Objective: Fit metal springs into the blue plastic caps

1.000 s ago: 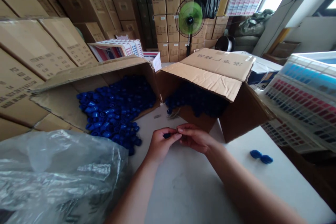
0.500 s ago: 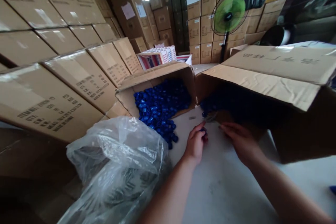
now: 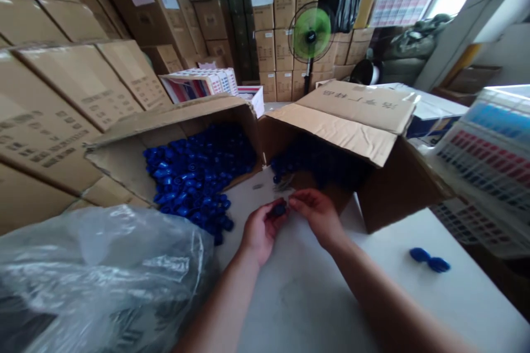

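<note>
My left hand (image 3: 260, 231) is shut on a dark blue plastic cap (image 3: 277, 210), held between thumb and fingers. My right hand (image 3: 314, 215) sits just beside it, fingertips at the cap's edge; anything small between them is hidden. Both hands are over a white table (image 3: 306, 298). Beyond them, a tilted cardboard box (image 3: 165, 127) holds a heap of blue plastic caps (image 3: 190, 176), some spilling onto the table. A second cardboard box (image 3: 351, 116) holds more caps (image 3: 318, 165), dark in its shadow. Small metal pieces (image 3: 284, 182) lie near its lip.
A crumpled clear plastic bag (image 3: 99, 270) fills the lower left. Two blue caps (image 3: 429, 260) lie on the table at right. A stack of printed colour-chart sheets (image 3: 488, 165) rises at the right, and cartons and a green fan (image 3: 309, 33) stand behind.
My hands have come back together around the cap after being apart half a second ago. The view has swung back left and levelled, as it was one second ago.
</note>
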A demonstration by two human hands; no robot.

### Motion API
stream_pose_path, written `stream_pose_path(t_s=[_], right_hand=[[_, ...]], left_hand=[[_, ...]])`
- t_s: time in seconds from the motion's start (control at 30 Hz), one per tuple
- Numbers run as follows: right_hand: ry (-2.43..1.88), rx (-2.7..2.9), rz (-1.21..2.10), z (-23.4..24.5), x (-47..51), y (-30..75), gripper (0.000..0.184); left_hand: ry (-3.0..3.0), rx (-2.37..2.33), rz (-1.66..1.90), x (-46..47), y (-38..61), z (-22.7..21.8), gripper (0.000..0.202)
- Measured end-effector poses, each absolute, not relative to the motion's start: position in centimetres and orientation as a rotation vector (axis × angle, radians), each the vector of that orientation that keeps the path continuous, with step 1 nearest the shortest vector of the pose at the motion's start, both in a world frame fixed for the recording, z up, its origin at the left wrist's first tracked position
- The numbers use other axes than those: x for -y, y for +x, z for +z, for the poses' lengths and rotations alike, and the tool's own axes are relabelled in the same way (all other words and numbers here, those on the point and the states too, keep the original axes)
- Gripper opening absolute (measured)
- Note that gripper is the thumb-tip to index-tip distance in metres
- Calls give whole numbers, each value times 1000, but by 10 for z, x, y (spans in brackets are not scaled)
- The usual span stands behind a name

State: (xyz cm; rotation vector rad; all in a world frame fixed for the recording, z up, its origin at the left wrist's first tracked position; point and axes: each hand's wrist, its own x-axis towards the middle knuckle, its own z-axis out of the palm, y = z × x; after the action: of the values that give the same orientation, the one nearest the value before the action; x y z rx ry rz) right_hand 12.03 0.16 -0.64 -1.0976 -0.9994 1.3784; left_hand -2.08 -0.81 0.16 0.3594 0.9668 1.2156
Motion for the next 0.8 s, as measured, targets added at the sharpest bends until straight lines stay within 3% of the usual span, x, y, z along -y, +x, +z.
stream_pose_path(t_s=[0.23, 0.8], right_hand=[[-1066, 995, 1373, -7, -4, 122, 55], [-1189, 1133, 1239, -10, 3, 113, 46]], left_hand=[[479, -888, 1200, 8, -22, 3, 34], [366, -890, 1163, 6, -22, -1, 30]])
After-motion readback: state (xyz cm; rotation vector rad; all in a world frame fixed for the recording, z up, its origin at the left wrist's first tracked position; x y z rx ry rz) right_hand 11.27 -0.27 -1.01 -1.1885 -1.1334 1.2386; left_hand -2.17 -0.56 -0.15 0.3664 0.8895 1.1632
